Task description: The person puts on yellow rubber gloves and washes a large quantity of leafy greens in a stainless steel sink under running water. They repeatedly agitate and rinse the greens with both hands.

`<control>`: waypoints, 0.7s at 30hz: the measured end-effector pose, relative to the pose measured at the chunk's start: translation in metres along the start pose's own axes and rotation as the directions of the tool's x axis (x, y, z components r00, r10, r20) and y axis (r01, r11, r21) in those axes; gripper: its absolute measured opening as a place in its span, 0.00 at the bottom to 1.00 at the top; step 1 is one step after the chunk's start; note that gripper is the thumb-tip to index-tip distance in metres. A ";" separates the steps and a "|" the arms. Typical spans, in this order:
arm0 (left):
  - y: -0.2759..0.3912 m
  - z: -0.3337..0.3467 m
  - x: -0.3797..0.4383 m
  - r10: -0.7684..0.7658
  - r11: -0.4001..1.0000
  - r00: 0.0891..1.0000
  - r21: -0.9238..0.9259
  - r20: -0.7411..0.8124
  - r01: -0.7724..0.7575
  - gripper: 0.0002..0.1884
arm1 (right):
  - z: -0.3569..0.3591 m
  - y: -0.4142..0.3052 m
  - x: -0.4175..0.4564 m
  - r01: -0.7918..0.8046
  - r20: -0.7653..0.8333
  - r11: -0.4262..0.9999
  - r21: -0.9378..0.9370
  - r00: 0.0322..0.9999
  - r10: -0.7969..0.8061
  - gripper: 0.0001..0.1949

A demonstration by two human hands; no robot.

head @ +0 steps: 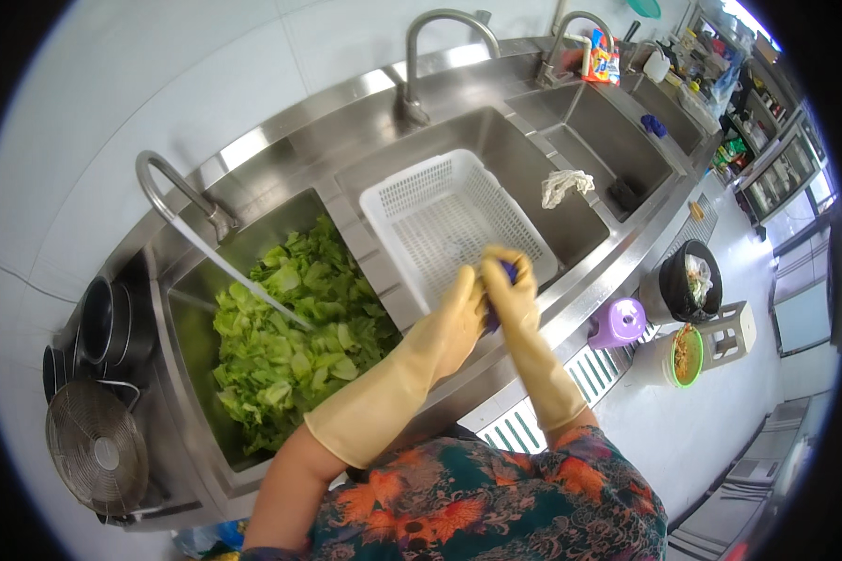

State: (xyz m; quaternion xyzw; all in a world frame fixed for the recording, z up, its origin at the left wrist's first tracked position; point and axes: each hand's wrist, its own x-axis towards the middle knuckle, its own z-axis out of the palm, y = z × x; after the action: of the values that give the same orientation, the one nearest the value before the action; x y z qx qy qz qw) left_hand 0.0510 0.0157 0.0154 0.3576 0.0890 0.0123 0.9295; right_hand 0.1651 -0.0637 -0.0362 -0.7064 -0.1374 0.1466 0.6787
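Both my hands wear long yellow rubber gloves and meet above the near rim of the middle sink. Between them is a crumpled dark blue cloth [492, 319]. My right hand [509, 287] is closed around it, and my left hand [459, 315] presses against it from the left, its fingers partly hidden. Just beyond them a white perforated plastic basket [456, 210] sits in the sink. Cut green lettuce leaves [302, 329] fill the left sink, with water running onto them from a faucet [182, 203].
A whitish rag [567, 188] lies on the divider right of the middle sink. Black pans [98, 322] and a round wire strainer [98, 452] stand at left. On the floor at right are a purple stool [619, 321], a lined black bin [680, 280] and a green-rimmed bucket [686, 356].
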 end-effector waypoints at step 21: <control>-0.041 -0.126 -0.207 0.081 0.926 0.588 -0.157 -0.805 -0.342 0.40 | -0.196 0.089 0.232 0.093 -0.270 0.983 -0.158 0.954 -0.134 0.28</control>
State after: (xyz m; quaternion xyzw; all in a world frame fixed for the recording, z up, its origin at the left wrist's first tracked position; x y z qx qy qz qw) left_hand -0.1764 0.0511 -0.0712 0.1807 0.4400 0.2925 0.8296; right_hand 0.4554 -0.1561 -0.1233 -0.7579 -0.0908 -0.0041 0.6460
